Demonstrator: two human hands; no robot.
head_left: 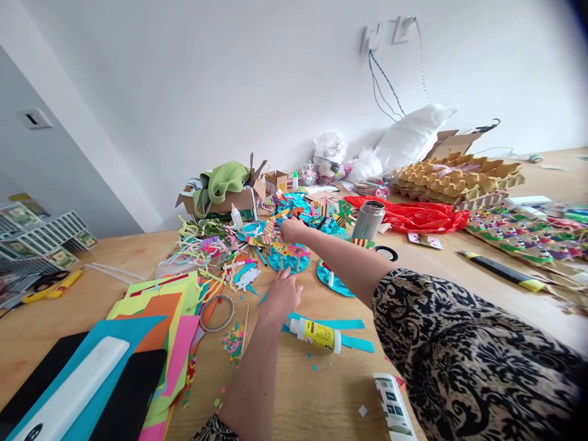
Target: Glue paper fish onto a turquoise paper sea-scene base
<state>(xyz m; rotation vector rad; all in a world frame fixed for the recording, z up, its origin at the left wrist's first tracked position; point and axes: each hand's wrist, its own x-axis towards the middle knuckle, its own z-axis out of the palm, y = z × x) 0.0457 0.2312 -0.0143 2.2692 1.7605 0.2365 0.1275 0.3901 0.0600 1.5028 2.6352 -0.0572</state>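
Nearest the camera, a black-and-white patterned sleeve [468, 361] fills the lower right, and beside it a white printed carton [395, 407] lies at the edge of the wooden bench [321, 392]. At the lower left a white flat device [76, 389] rests on a black pad on top of a fanned stack of coloured paper sheets [160, 324]. The left hand [281, 297] lies open, palm down and fingers spread on the bench, its fingertips just beside a blue paper disc [288, 256] decorated with bright cut-out shapes. Near that wrist a white glue bottle [316, 334] with a yellow label lies on its side across turquoise paper strips [349, 334]. The right hand [293, 229] is stretched well forward over the heap of paper craft pieces [303, 211] beyond the disc; its fingers curl down into the heap, and I cannot tell whether they grip anything. A metal flask [368, 222] stands upright just to the right of that arm, with a red plastic bag [413, 214] behind it and stacked egg trays [459, 174] farther back. A clear tape ring [217, 312] lies to the left of the left hand, and yellow-handled scissors [48, 285] lie at the far left.
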